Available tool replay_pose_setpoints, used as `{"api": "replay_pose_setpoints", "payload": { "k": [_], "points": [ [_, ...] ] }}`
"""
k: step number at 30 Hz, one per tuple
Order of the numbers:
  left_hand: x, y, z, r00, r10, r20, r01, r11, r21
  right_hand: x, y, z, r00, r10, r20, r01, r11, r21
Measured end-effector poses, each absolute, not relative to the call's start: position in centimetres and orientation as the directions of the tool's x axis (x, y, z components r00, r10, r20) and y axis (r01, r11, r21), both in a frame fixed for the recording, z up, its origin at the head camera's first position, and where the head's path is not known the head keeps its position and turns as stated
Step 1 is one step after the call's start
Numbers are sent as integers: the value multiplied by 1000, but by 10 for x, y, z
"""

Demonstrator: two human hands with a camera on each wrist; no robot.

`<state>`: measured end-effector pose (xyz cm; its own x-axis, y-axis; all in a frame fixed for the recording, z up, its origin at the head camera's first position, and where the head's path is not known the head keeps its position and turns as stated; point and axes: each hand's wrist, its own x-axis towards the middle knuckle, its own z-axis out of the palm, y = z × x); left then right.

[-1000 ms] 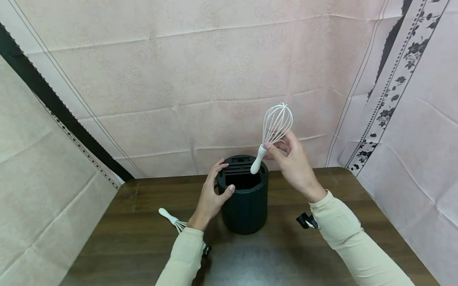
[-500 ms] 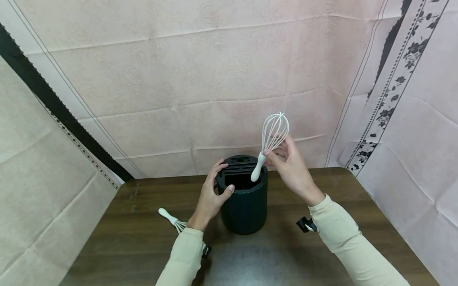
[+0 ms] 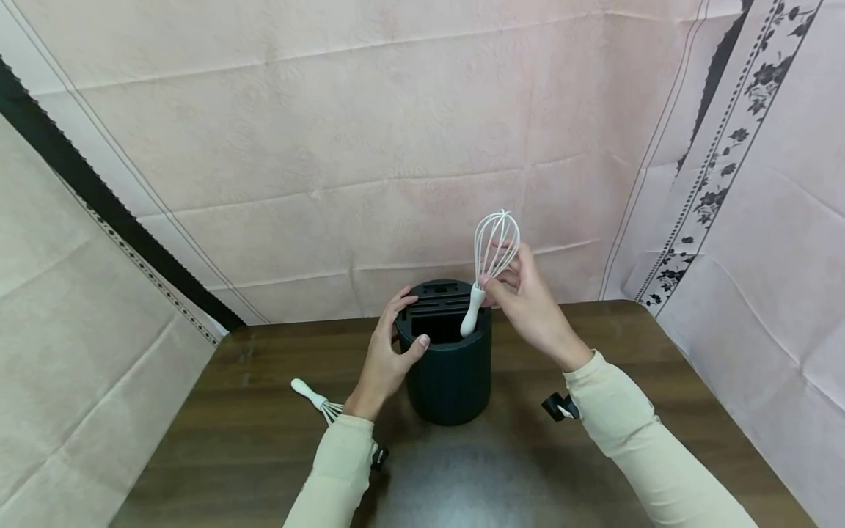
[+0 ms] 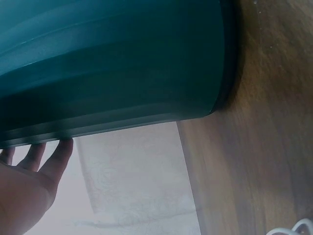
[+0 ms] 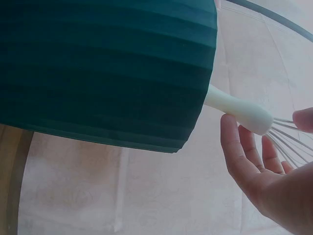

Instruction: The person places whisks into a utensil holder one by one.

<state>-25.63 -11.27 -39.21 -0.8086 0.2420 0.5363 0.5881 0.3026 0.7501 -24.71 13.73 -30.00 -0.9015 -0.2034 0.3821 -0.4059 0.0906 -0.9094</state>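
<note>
A dark green utensil holder (image 3: 449, 389), round with a slotted black top, stands upright on the table. My left hand (image 3: 386, 359) grips its left side, thumb over the front rim and fingers round the back; in the left wrist view the fingertips (image 4: 61, 152) touch its ribbed wall. My right hand (image 3: 531, 315) pinches a white whisk (image 3: 496, 246) where the wires meet the handle. Wires up, the whisk leans slightly, its handle end over the holder's opening. In the right wrist view the holder's edge hides the handle's tip (image 5: 230, 103).
A second white whisk (image 3: 309, 392) lies on the brown wooden table (image 3: 264, 455) left of the holder, its wire end partly hidden by the left sleeve (image 3: 339, 462). Pale patterned cloth (image 3: 330, 147) hangs behind the table and along both sides.
My right hand has brought the whisk down and left, so its handle is lower over the holder's opening. The left hand keeps its grip on the holder.
</note>
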Motion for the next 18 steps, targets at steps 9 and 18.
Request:
{"api": "replay_pose_setpoints", "payload": {
  "k": [9,18],
  "points": [
    [-246,-110,-378,-814,245,526,580,286,763,-253,133,-308,-909,-185,374,-392,73,-917],
    [-253,-112,-386,-816,238,527,577,288,764,-251,128,-310,-898,-171,405,-424,97,-900]
  ]
}}
